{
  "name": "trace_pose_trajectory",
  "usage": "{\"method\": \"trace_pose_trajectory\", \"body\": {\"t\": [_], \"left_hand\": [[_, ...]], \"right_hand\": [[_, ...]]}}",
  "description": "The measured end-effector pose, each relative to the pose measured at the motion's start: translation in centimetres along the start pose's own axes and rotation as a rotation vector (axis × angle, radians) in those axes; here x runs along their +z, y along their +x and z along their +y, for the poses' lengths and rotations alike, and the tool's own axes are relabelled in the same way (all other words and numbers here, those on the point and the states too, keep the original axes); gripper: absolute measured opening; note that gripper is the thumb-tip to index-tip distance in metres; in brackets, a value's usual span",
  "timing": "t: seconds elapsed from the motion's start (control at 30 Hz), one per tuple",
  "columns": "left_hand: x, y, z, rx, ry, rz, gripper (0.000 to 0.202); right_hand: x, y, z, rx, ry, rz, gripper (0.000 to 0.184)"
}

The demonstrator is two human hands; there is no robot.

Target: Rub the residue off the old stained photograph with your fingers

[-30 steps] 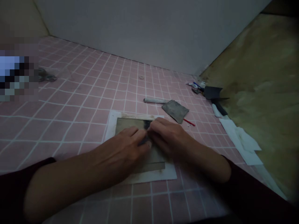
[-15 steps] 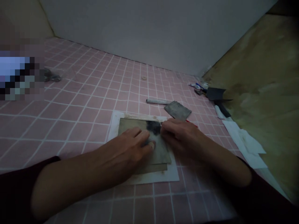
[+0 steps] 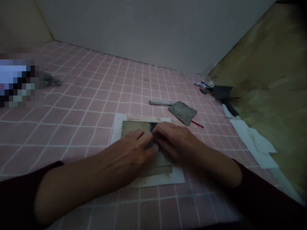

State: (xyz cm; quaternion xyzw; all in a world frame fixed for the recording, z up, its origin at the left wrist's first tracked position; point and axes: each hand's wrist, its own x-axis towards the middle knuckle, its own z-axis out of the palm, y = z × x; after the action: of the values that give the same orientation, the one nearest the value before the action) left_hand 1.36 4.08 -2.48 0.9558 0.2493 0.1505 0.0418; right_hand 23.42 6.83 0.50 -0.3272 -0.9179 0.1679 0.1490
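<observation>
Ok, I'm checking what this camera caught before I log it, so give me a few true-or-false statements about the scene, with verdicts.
1. The left hand and right hand meet on a tan sheet lying on white paper. True.
2. The right hand holds the red stick. False: the red stick lies on the tiles beside a grey square sheet.
3. The work surface is pink tiles with white grout lines. True.
4. White paper scraps lie at the far left. False: the white paper scraps lie at the right, along the tiles' edge.
</observation>
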Motion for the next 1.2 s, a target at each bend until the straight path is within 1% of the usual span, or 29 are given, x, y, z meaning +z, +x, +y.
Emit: {"method": "trace_pose_trajectory", "body": {"t": [0.07, 0.13, 0.2, 0.33, 0.4, 0.5, 0.57, 0.67, 0.77, 0.87, 0.93, 1.03, 1.1, 1.2], "left_hand": [[0.1, -0.1, 0.0, -0.005, 0.008, -0.004, 0.015], [0.1, -0.1, -0.1, -0.005, 0.007, -0.023, 0.015], [0.2, -0.2, -0.2, 0.001, 0.002, -0.034, 0.015], [0.3, -0.1, -0.2, -0.001, 0.025, -0.017, 0.011], [0.3, 0.0, -0.2, -0.002, 0.04, -0.018, 0.012], [0.2, 0.0, -0.3, 0.006, 0.011, -0.034, 0.015], [0.2, 0.0, -0.3, 0.011, 0.01, -0.039, 0.017], [0.3, -0.1, -0.2, 0.005, 0.04, -0.027, 0.013], [0.3, -0.1, -0.1, -0.012, 0.04, -0.026, 0.014], [0.1, 0.0, -0.1, 0.004, 0.019, -0.043, 0.015], [0.0, 0.0, -0.1, 0.012, 0.004, -0.034, 0.013], [0.1, 0.1, -0.1, 0.017, 0.011, 0.002, 0.011], [0.2, 0.2, -0.2, 0.014, 0.016, -0.001, 0.011], [0.2, 0.2, -0.1, 0.014, -0.001, -0.018, 0.015]], "right_hand": [[-0.3, -0.1, 0.1, -0.002, -0.005, -0.022, 0.012], [-0.7, -0.3, 0.4, 0.035, -0.031, -0.049, 0.015], [-0.8, -0.5, 0.4, 0.064, -0.043, -0.044, 0.016], [-0.1, -0.3, 0.0, 0.001, -0.002, 0.0, 0.013], [-0.1, -0.1, 0.0, -0.008, 0.002, -0.009, 0.014], [-0.6, -0.2, 0.4, 0.045, -0.034, -0.043, 0.017], [-0.7, -0.3, 0.5, 0.067, -0.056, -0.033, 0.016], [-0.3, -0.1, 0.2, 0.032, -0.039, -0.007, 0.013], [-0.2, 0.1, 0.1, 0.002, -0.017, -0.017, 0.013], [-0.5, -0.1, 0.4, 0.043, -0.045, -0.022, 0.016], [-0.5, -0.2, 0.4, 0.053, -0.056, -0.014, 0.014], [-0.2, -0.1, 0.3, 0.001, -0.023, -0.021, 0.012], [-0.4, 0.0, 0.4, -0.011, -0.007, -0.043, 0.013], [-1.4, -0.3, 0.8, 0.069, 0.007, -0.077, 0.014]]}}
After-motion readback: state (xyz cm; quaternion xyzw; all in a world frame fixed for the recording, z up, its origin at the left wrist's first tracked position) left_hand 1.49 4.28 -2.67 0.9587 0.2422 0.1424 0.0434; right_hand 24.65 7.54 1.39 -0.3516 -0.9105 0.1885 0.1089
